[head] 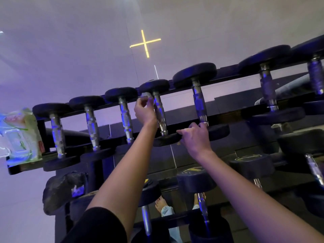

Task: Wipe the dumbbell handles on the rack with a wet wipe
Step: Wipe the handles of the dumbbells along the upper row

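Two hands, one dumbbell (154, 85) on rack (233, 114): left hand (144, 112) fingers (149, 102) pinch wet wipe (145, 95) against handle (161, 118) far end; right hand (197, 137) fingers (182, 133) grip near head (166, 140), probably steadying it against rolling.

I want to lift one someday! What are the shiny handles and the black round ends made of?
The handles look like metal, probably chromed steel: silvery, reflecting the blue light, with a rough textured grip in the middle. The round ends look like matte black rubber, since they barely shine; what is inside cannot be seen.
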